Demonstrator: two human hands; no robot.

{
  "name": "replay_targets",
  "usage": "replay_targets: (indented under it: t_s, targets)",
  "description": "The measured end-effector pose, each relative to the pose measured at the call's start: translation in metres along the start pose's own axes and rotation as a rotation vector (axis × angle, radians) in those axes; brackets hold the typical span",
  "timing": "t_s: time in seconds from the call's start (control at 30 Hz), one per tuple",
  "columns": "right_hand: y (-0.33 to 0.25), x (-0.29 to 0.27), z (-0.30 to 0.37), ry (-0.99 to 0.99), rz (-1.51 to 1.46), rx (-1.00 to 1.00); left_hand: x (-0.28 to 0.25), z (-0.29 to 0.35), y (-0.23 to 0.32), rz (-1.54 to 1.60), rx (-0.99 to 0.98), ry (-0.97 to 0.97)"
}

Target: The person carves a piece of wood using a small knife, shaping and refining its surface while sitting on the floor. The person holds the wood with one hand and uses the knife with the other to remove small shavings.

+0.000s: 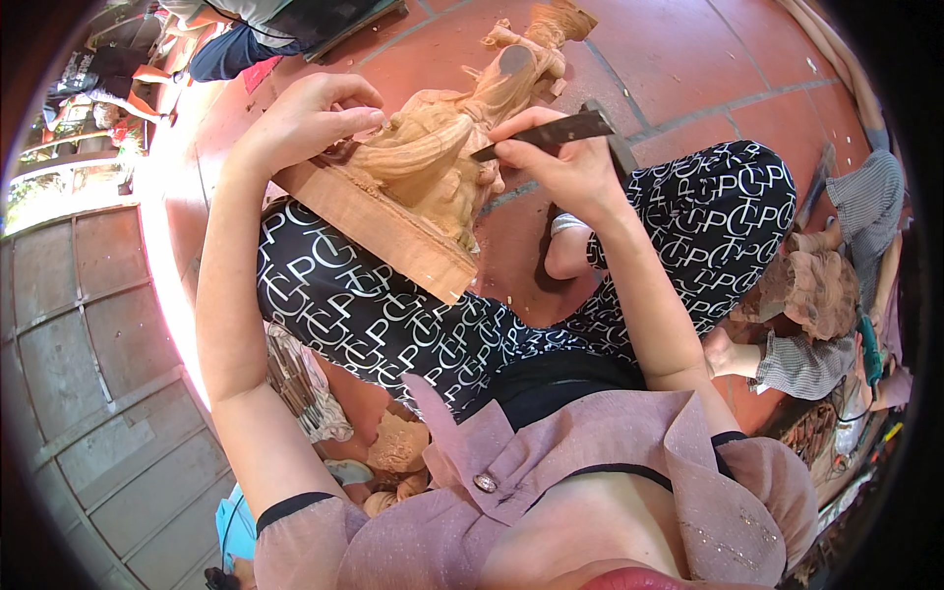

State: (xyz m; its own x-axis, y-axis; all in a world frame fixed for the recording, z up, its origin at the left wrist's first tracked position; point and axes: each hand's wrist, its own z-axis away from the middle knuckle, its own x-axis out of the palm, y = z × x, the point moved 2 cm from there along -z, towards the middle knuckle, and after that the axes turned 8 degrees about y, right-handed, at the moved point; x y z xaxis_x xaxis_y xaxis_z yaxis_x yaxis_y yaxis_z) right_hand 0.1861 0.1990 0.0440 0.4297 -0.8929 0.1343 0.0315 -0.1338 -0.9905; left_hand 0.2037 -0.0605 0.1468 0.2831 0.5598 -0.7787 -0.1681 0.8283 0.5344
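Note:
A pale wooden carving (423, 157) of a draped figure lies tilted across my lap. Its flat block base (379, 231) rests against my left thigh, while the narrower end points away over the floor. My left hand (315, 118) is closed over the carving near the base, fingers curled on its far side. Pinched in my right hand (565, 162) is a dark, flat carving chisel (541, 138). The chisel's narrow tip meets the carved folds on the figure's right side. My right fingertips sit close to the wood.
Chisels in a cloth roll (300, 383) lie by my left leg, near wood pieces (398, 442). On the right, a person in striped clothing sits beside another carving (806, 290) and a green tool (868, 349). A panelled metal door (88, 374) stands left; red tiles (678, 69) cover the floor.

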Motion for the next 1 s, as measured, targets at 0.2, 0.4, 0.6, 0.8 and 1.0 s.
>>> replay_targets:
  t_s: [0.2,0.4,0.6,0.8,1.0]
  targets:
    - [0.003,0.029,0.005,-0.199,-0.18,0.096,0.002,0.0,0.009,-0.008,-0.015,-0.001]
    - [-0.002,-0.006,-0.017,-0.12,-0.098,0.1,0.001,0.004,0.014,0.025,-0.051,-0.023]
    - [0.001,0.02,-0.009,-0.141,0.0,0.014,0.003,0.002,0.007,0.043,0.009,0.029]
    - [-0.007,-0.02,-0.02,0.045,0.093,-0.078,0.002,0.003,0.007,-0.005,0.066,0.065]
    - [0.005,0.0,-0.018,0.162,0.112,-0.142,0.002,-0.002,-0.001,-0.007,0.077,0.021]
